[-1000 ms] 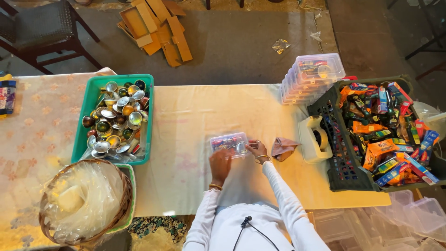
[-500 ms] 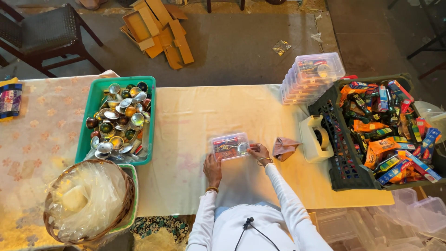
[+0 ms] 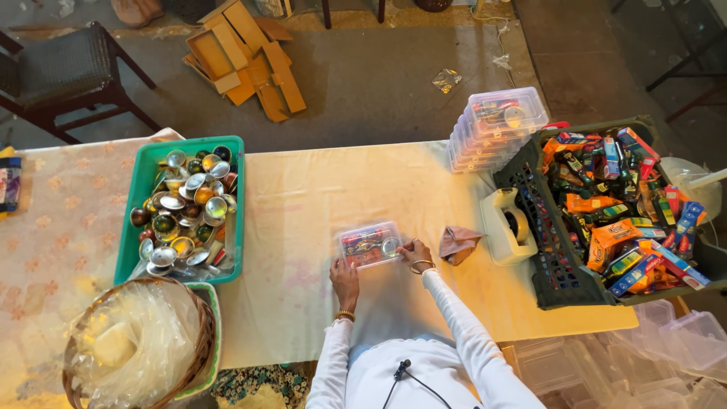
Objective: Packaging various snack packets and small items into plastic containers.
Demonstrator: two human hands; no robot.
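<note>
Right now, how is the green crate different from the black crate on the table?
The green crate stands to the left of the person's hands and holds small shiny round metal cups; the black crate stands to the right and holds colourful packets. The green crate has solid walls, the black crate lattice walls. The black crate looks larger. Both are open-topped, plastic and nearly full.

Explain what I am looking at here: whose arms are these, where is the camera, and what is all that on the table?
No machine here: a person wears a camera on the head, looking down at their own arms. The left hand and right hand rest on a small clear plastic box on the cream-covered table. Left stands a green plastic tub of shiny metal cups; right, a stack of clear lidded boxes, a black crate of colourful packets, a white tape dispenser and a crumpled brownish cloth.
</note>
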